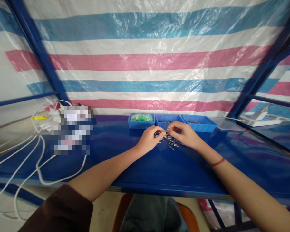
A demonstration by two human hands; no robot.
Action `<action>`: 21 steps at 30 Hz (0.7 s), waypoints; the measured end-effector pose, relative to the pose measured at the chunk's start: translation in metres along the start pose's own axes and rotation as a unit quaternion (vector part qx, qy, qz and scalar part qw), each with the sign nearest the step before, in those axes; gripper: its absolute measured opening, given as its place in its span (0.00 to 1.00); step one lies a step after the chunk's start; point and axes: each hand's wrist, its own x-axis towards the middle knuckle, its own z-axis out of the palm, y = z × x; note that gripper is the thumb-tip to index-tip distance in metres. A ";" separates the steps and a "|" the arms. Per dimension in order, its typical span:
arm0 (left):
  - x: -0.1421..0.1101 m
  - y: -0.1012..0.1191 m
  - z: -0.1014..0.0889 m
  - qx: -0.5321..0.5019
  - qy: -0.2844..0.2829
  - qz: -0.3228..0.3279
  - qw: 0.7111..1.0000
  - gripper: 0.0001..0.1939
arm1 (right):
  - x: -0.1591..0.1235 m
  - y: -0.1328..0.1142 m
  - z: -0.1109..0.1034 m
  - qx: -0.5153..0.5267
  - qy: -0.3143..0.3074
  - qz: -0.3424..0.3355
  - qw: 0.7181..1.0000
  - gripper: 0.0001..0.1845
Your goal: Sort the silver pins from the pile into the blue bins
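A loose pile of blind rivets (170, 144), thin and silvery, lies on the blue tabletop (145, 174). Just over the pile, my left hand (148, 138) is closed, thumb and forefinger pinching a slim rivet (162, 131). My right hand (183, 134) comes in from the other side, its fingertips also pinched together at the end of a rivet, almost touching the left fingertips. Whether both hands grip the same rivet is too small to tell. Parts of the pile are hidden behind the fingers.
Behind my hands stand three blue bins: the left bin (141, 125) holds green packaging, the middle bin (168, 116) and right bin (205, 128) hold small metal pieces. White cables (40, 161) trail over the table's left side. A clear plastic lid (229, 125) lies at right.
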 end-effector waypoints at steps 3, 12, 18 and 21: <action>0.000 0.000 0.000 0.027 0.001 0.001 1.000 0.10 | 0.002 0.011 -0.007 -0.018 -0.010 0.008 1.000 0.15; -0.008 0.001 0.000 0.173 -0.114 0.011 0.978 0.14 | -0.001 0.068 -0.053 -0.301 0.214 0.122 0.921 0.15; -0.010 0.004 -0.001 0.217 -0.174 0.056 0.959 0.17 | -0.007 0.085 -0.057 -0.413 0.219 0.209 0.859 0.17; -0.008 0.003 0.002 0.215 -0.177 0.098 0.955 0.14 | -0.007 0.085 -0.056 -0.439 0.187 0.242 0.845 0.19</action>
